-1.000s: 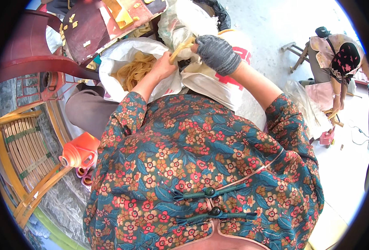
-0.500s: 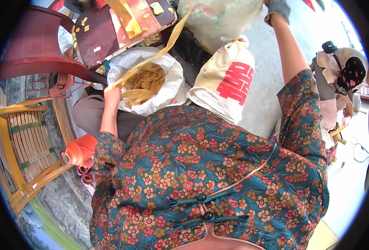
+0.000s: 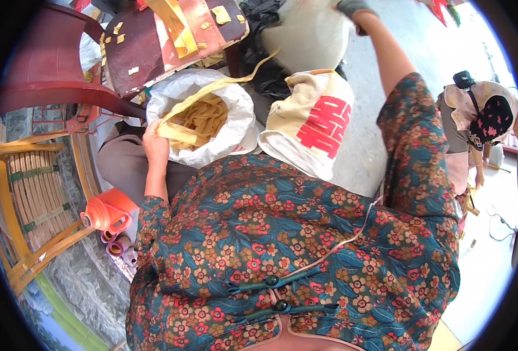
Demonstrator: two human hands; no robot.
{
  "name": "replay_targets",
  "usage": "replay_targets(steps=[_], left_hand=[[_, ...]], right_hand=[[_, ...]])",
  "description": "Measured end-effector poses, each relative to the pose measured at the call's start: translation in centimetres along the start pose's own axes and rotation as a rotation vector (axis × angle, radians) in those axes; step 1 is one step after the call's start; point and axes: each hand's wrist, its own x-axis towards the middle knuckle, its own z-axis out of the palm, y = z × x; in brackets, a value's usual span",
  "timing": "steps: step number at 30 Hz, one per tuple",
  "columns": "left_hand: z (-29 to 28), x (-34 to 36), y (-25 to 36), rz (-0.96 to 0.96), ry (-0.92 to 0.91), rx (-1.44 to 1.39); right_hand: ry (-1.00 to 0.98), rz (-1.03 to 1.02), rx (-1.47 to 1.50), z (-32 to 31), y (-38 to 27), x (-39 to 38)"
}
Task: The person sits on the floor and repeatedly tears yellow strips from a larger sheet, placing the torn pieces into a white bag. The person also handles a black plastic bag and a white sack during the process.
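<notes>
My bare left hand is closed on a long, soft yellow strip at the left rim of a white woven sack. From the hand the strip runs over the sack's mouth to a loose, curled end on the right. Inside the sack lies a heap of similar yellow strips. At the top edge my right hand, in a dark grey glove, reaches forward beside a cloudy plastic bag. Its fingers are blurred and partly cut off, so whether it grips the bag is unclear.
A cream cloth bag with red print stands right of the sack. Beyond is a worn maroon stool with yellow scraps; a dark red chair is at left. An orange plastic jug sits near my left arm. Another person bends at right.
The strip's far end has dropped from the top edge and now hangs loose past the sack. My right hand has moved left toward the cloudy bag, which has changed shape.
</notes>
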Motion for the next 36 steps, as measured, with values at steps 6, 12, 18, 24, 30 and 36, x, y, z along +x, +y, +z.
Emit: replay_targets(steps=[6,12,18,24,30,36], left_hand=[[-1.4,0.3,2.0,-0.027,0.134,0.041],[-1.1,-1.4,6.9,0.028,-0.101,0.267],[1.0,-3.6,6.5,-0.071,-0.326,0.143],[0.4,-4.9,9.7,-0.123,-0.431,0.184],[-2.6,-8.2,12.4,-0.407,-0.636,0.231],[-2.4,-8.0,13.0,-0.537,-0.699,0.201]], right_hand=[[-0.36,-0.379,-0.211,9.8,9.0,0.0],[-0.403,-0.161,-0.106,10.8,8.8,-5.7],[-0.28,-0.454,-0.426,10.7,8.1,-7.3],[-0.276,-0.518,-0.531,12.2,8.0,-7.2],[-0.636,-0.365,-0.564,20.2,12.5,-8.4],[-0.579,-0.322,-0.349,22.2,17.7,-11.4]])
